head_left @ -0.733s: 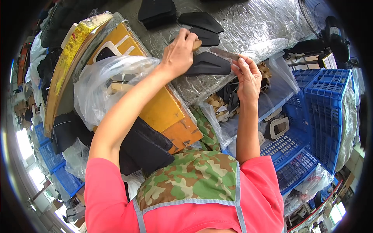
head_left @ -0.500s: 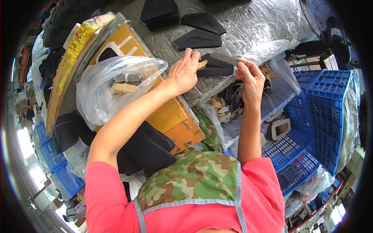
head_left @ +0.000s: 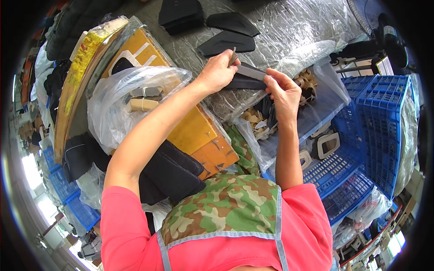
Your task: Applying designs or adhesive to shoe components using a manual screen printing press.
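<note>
My left hand [head_left: 219, 71] and my right hand [head_left: 284, 92] hold a flat black wedge-shaped piece [head_left: 246, 80] between them, above the edge of the plastic-covered table [head_left: 289, 27]. The left hand pinches its left end together with a thin strip that sticks up past the fingers. The right hand's fingertips grip a grey strip along the piece's right end. Two more black wedge pieces [head_left: 226, 43] lie flat on the table just beyond the hands.
A clear bag [head_left: 122, 104] with tan blocks lies on a yellow board [head_left: 190, 131] at the left. Blue crates [head_left: 375, 117] stand at the right, one lined with plastic and holding tan and black cut pieces [head_left: 262, 117]. A stack of black pieces [head_left: 181, 13] sits at the table's far side.
Both hands have drawn the black piece off the table toward me and come closer together. The right hand now grips the grey strip at its end.
</note>
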Demonstrator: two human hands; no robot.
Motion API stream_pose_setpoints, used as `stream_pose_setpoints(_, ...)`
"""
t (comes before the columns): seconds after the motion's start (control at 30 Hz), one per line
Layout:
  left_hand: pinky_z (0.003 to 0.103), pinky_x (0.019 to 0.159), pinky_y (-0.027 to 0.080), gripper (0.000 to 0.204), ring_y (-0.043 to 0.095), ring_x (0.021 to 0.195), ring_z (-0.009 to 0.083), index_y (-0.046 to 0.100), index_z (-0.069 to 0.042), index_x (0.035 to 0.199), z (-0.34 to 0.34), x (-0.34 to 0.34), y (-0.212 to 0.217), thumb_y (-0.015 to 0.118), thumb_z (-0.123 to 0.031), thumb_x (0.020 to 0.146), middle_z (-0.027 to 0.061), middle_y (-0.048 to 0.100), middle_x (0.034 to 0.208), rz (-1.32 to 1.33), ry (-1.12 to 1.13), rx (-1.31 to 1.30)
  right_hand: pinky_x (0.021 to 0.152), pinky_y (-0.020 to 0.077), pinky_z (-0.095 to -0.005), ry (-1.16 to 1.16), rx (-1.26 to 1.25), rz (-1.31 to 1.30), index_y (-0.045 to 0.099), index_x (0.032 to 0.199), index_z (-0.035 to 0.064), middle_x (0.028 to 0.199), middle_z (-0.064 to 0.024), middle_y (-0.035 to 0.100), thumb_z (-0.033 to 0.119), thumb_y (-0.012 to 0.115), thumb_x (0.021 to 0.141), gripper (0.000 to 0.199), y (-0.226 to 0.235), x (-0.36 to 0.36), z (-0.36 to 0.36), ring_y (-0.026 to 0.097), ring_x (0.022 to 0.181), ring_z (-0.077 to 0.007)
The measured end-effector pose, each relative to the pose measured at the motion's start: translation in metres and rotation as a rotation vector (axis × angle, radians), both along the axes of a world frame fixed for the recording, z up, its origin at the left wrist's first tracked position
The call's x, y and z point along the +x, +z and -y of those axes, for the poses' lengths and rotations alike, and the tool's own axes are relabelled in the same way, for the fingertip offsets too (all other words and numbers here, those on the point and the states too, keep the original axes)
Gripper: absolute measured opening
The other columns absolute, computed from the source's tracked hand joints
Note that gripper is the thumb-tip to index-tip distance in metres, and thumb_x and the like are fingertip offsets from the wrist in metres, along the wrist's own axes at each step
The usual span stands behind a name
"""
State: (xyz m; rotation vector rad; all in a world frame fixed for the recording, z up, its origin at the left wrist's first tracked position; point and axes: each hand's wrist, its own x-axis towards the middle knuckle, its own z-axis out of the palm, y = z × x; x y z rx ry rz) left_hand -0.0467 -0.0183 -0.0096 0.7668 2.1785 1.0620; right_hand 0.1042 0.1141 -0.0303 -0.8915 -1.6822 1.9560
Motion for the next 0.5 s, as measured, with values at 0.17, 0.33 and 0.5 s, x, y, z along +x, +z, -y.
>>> stream_pose_setpoints(0.17,0.035,0.082,0.047,0.016,0.061,0.091,0.0234,0.049,-0.001,0.1,-0.009,0.001,-0.006,0.057,-0.006,0.088,0.0121,0.063,0.096,-0.175,0.015,0.038,0.06,0.0483,-0.021,-0.061,0.332,0.123,0.067,0.106,0.0029,0.071,-0.0023,0.066,0.008,0.072,0.08,0.028,0.002,0.0,0.003,0.058,0.064,-0.0051)
stream_pose_setpoints(0.33,0.041,0.086,0.045,0.019,0.06,0.101,0.0356,0.045,0.0,0.101,-0.02,0.001,-0.01,0.056,-0.005,0.087,0.0172,0.063,0.104,-0.33,-0.075,-0.092,0.061,0.0505,-0.0278,-0.03,0.479,0.227,0.066,0.099,0.0043,0.071,-0.0052,0.068,0.013,0.069,0.078,0.023,0.006,-0.004,-0.002,0.064,0.062,-0.0136)
stream_pose_setpoints(0.5,0.042,0.086,0.045,0.02,0.059,0.102,0.037,0.046,0.0,0.102,-0.021,-0.001,-0.012,0.057,-0.004,0.086,0.018,0.063,0.103,-0.334,-0.071,-0.112,0.064,0.0506,-0.0321,0.016,0.508,0.304,0.065,0.1,0.0072,0.072,-0.0038,0.068,0.016,0.068,0.077,0.025,0.009,-0.007,-0.006,0.065,0.064,-0.0181)
